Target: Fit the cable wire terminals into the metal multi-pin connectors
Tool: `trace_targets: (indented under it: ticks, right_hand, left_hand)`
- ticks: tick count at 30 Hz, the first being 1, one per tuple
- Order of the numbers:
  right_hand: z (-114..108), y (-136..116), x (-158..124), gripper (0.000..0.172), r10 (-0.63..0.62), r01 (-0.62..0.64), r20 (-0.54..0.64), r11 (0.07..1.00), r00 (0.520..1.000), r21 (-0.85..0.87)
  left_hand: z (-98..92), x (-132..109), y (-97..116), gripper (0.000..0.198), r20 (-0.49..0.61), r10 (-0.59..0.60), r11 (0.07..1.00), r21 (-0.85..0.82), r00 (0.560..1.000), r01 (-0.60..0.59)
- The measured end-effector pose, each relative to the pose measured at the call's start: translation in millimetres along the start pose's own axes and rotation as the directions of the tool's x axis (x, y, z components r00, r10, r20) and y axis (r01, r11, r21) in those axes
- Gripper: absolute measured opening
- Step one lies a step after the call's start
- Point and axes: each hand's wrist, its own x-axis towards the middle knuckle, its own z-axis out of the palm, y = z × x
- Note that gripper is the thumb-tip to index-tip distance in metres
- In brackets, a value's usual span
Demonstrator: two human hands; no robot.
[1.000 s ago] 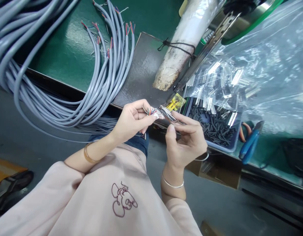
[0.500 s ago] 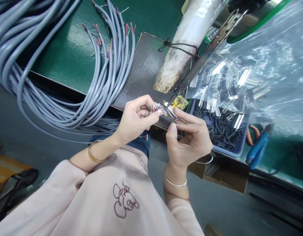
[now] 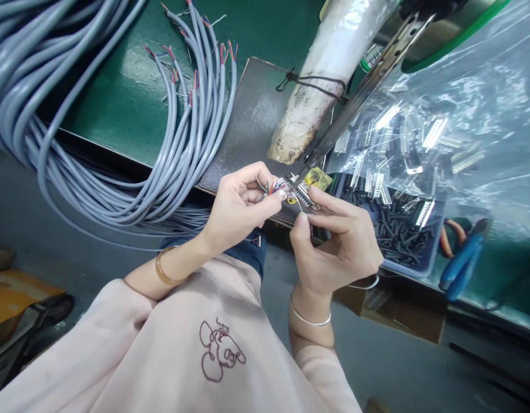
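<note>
My left hand (image 3: 237, 205) pinches the stripped end of a grey cable, its thin coloured wires (image 3: 273, 187) fanned out past my fingertips. My right hand (image 3: 334, 241) grips a small metal multi-pin connector (image 3: 300, 189) between thumb and forefinger, tilted, with its pin side against the wire ends. Both hands meet just over the front edge of the green bench (image 3: 119, 97). The cable's body is hidden behind my left hand.
A big bundle of grey cables (image 3: 97, 166) with stripped ends loops over the bench's left side. A wrapped white post (image 3: 320, 86) stands behind my hands. A clear bag of connectors (image 3: 441, 132) lies over a blue tray of black tubing (image 3: 398, 229). Blue-handled pliers (image 3: 463, 261) rest right.
Both hands have drifted slightly up and right together, bringing the connector and wire ends closer. The view has shifted a little.
</note>
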Motion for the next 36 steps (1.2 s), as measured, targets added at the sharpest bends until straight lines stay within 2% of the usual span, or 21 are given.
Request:
trace_targets:
  ticks: [4, 7, 10, 12, 14, 23, 33, 36]
  right_hand:
    - [-2.1, 2.0, -2.2, 0.015, -0.082, 0.084, 0.019, 0.993, 0.996, -0.089]
    - [-2.9, 3.0, -5.1, 0.015, -0.098, 0.100, 0.024, 0.990, 0.995, -0.104]
    - [-2.2, 1.6, -6.5, 0.014, -0.008, 0.008, 0.014, 1.000, 1.000, -0.026]
    - [-1.3, 0.0, -6.8, 0.013, 0.076, -0.077, 0.026, 0.996, 0.997, 0.047]
    - [-0.4, -1.2, -7.0, 0.013, 0.108, -0.110, 0.031, 0.991, 0.994, 0.078]
    - [1.6, -0.2, -3.1, 0.014, 0.023, -0.023, -0.012, 1.000, 1.000, 0.007]
    - [-0.5, 3.0, -3.0, 0.016, -0.111, 0.112, 0.010, 0.989, 0.994, -0.096]
    - [-0.2, 2.7, -3.2, 0.016, -0.109, 0.109, 0.003, 0.990, 0.994, -0.085]
  left_hand:
    - [-1.7, -0.6, 0.6, 0.025, 0.007, -0.045, 0.999, 0.000, 0.999, 0.045]
    - [-2.9, -1.6, 0.8, 0.027, 0.010, -0.078, 0.997, 0.006, 0.997, 0.078]
    - [-2.6, -3.0, 0.4, 0.026, 0.022, -0.072, 0.997, -0.002, 0.997, 0.072]
    - [-1.3, -4.1, -0.7, 0.025, 0.016, -0.034, 0.999, -0.011, 0.999, 0.034]
    - [0.5, -5.2, -2.1, 0.025, -0.011, 0.015, 1.000, -0.008, 1.000, -0.016]
    - [6.6, -4.3, -2.6, 0.023, -0.043, 0.087, 0.996, -0.005, 0.995, -0.087]
    - [3.2, -3.2, -2.8, 0.024, -0.031, 0.043, 0.999, 0.024, 0.999, -0.043]
    - [2.1, -4.2, -3.1, 0.026, -0.024, 0.018, 0.999, 0.027, 1.000, -0.018]
